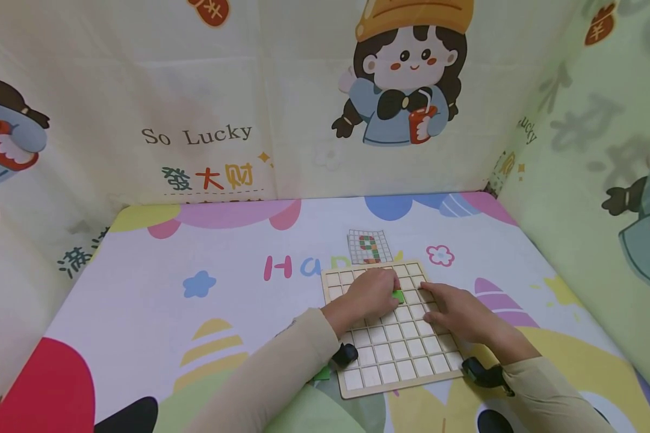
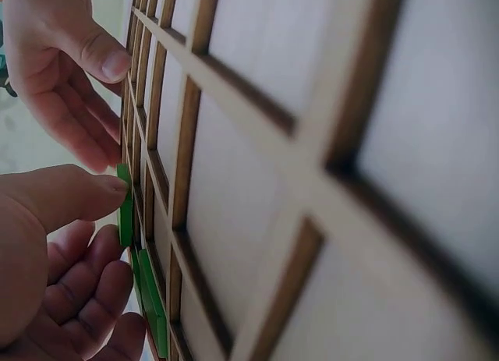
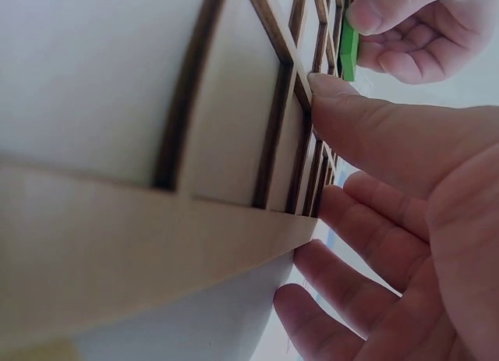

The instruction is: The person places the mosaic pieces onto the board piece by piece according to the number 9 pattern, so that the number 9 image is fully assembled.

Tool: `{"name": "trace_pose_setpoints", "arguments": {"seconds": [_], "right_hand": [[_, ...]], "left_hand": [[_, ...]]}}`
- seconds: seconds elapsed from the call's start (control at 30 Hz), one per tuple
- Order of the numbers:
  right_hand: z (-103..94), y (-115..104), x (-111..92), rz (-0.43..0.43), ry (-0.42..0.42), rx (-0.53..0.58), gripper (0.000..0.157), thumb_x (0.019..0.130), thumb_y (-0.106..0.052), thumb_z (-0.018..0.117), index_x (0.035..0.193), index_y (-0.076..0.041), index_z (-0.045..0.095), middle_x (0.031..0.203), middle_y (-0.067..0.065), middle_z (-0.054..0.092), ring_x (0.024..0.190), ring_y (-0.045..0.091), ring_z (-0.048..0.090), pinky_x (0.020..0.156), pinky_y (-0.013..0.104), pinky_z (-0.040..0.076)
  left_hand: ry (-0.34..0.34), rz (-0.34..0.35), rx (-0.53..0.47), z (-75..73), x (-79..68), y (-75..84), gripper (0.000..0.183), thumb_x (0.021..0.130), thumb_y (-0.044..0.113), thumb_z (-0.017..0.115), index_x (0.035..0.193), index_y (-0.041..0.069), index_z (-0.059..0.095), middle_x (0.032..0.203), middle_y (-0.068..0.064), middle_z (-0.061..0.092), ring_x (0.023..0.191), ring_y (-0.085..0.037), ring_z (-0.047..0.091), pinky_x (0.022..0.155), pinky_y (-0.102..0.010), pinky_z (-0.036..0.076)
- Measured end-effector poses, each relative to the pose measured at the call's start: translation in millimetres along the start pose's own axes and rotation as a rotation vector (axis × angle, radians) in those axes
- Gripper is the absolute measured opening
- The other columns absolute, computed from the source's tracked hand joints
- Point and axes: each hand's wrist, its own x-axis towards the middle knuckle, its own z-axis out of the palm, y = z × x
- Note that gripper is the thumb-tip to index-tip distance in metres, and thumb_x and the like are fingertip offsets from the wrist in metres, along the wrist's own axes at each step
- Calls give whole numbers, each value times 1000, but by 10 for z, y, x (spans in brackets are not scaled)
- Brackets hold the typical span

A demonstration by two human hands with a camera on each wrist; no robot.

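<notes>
A pale wooden board (image 1: 381,391) with a raised square grid and white cells lies on the table. Over its upper half, my left hand (image 1: 369,294) pinches a green square tile (image 1: 398,296). In the left wrist view the thumb lies against that tile (image 2: 125,217), which stands on edge close to the grid. More green (image 2: 152,299) shows in the grid just below it. My right hand (image 1: 460,310) rests on the board's right edge. In the right wrist view its thumb (image 3: 374,123) touches the grid, with the other fingers loosely extended along the outer edge.
Behind the board lies a small grid card (image 1: 370,246) with a green and orange pattern shaped like a 9. A green piece (image 1: 322,374) peeks out beside the left sleeve, near the board's lower left corner. Printed cloth walls (image 1: 303,120) enclose the table (image 1: 141,300).
</notes>
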Motion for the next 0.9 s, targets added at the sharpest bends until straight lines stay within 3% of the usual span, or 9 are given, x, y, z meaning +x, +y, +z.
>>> {"name": "trace_pose_setpoints", "arguments": {"seconds": [0.17, 0.4, 0.63, 0.9], "right_hand": [[-4, 3, 11, 1, 4, -14, 64, 90, -21, 75, 143, 5, 48, 140, 26, 52, 131, 47, 45, 103, 61, 37], [-11, 6, 13, -4, 3, -8, 65, 90, -21, 75, 143, 5, 48, 140, 26, 52, 131, 47, 45, 103, 61, 37], [-5, 0, 5, -9, 3, -10, 63, 90, -21, 74, 142, 4, 49, 140, 25, 53, 130, 47, 46, 103, 61, 38], [-4, 8, 9, 7, 3, -10, 63, 90, -19, 74, 143, 5, 48, 141, 26, 52, 131, 47, 45, 104, 61, 37]], "left_hand": [[1, 2, 12, 4, 14, -4, 16, 89, 19, 74, 103, 14, 70, 92, 8, 64, 84, -6, 56, 73, -19, 46], [-2, -2, -51, -16, 0, -20, 19, 88, 24, 77, 103, 14, 70, 90, 9, 63, 81, -5, 55, 73, -19, 46], [-27, -8, -124, -42, -9, -45, 15, 89, 16, 75, 102, 15, 69, 93, 10, 64, 83, -4, 56, 77, -19, 46], [-23, -23, -108, -23, 4, -17, 11, 89, 15, 75, 99, 15, 69, 88, 10, 62, 79, -5, 54, 74, -20, 45]]}}
